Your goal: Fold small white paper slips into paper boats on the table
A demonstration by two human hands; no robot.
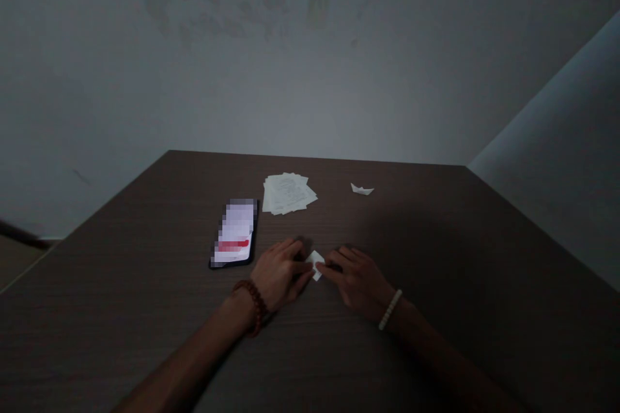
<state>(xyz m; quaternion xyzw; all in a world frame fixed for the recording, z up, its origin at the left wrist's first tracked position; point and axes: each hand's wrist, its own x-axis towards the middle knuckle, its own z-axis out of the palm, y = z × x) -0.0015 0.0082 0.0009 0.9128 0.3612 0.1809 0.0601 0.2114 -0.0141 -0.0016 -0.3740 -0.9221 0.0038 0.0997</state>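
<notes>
Paper (317,258) pinned by fingertips of left hand (275,276) and right hand (362,281), near part of surface (145,239), right of phone (234,232). Folding apparently in hand; aligned edges, firm pressing called for.

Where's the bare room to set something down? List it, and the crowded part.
Bare: the table right of the right hand and boat-shaped paper; also left of the phone, to the table's edge. Crowded: the middle, where the left hand and right hand touch a folded paper, near the phone and paper stack.
</notes>
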